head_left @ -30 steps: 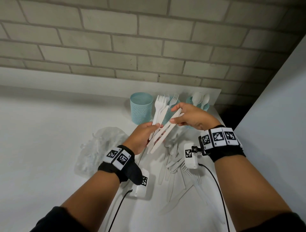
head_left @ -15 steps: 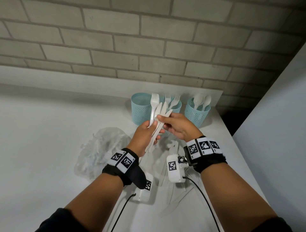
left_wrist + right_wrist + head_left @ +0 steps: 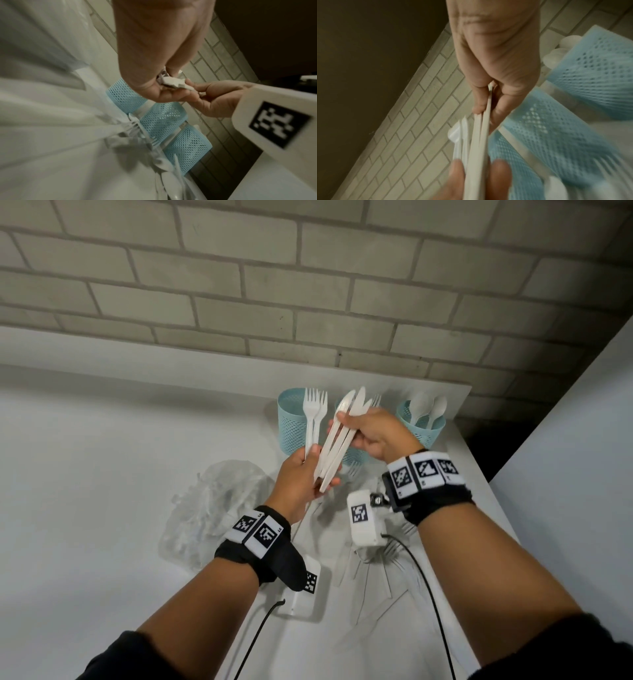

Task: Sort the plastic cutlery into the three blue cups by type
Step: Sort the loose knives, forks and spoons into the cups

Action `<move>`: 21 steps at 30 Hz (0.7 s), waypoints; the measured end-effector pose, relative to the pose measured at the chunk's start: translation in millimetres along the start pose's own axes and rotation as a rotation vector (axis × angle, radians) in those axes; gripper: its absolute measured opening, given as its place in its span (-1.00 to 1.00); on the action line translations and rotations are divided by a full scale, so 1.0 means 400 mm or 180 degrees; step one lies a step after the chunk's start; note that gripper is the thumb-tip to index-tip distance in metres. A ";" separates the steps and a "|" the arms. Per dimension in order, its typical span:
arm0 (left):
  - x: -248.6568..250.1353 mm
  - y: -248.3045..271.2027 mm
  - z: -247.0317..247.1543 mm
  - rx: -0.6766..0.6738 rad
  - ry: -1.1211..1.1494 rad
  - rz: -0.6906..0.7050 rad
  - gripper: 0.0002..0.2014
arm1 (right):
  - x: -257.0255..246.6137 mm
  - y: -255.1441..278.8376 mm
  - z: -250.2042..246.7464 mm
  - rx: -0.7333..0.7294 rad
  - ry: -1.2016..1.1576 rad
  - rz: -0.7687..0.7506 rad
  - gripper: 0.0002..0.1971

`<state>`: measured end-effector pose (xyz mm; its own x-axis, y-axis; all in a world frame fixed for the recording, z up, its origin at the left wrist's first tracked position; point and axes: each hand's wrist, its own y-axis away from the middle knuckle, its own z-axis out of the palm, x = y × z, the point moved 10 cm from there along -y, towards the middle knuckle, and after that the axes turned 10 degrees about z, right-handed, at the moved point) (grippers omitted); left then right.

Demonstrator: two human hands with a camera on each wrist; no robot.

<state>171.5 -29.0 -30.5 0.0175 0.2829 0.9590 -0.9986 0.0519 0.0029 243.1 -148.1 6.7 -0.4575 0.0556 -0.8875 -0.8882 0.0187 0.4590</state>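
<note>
Both hands grip one knife bundle (image 3: 337, 436): right hand (image 3: 375, 436) pinches the blades, left hand (image 3: 301, 477) holds handles plus two forks (image 3: 313, 419).
I see spoons in right cup (image 3: 426, 433), left cup (image 3: 291, 422) looks empty; loose cutlery (image 3: 373, 570) remains on the near table (image 3: 102, 474). Roughly midway.

A pale grey brick wall (image 3: 308, 285) rises behind a white surface (image 3: 102, 474), with a plain white panel (image 3: 589, 474) at the right and a dark gap (image 3: 486, 446) between them.

No words, brands or numbers can be read; only black-and-white square code markers stand on the wristbands (image 3: 255, 530) and the white wrist camera housings (image 3: 363, 520).
</note>
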 end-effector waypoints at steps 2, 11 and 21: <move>0.006 -0.005 -0.012 0.0070 0.0074 -0.0013 -0.76 | -0.064 -0.008 0.000 0.0086 -0.0034 -0.0174 -0.88; 0.036 -0.021 -0.077 0.0430 -0.0172 0.0254 -0.78 | -0.262 -0.005 0.009 0.0818 -0.0785 -0.1598 -0.87; 0.043 -0.032 -0.119 0.0606 0.0059 0.0109 -0.64 | -0.142 -0.110 0.093 0.0803 0.0392 -0.1277 -0.69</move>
<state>186.7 20.9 -27.5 -0.0174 0.2992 0.9540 -0.9899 -0.1396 0.0257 309.7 -115.0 38.6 -0.0962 -0.1238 -0.9876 -0.9645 0.2567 0.0618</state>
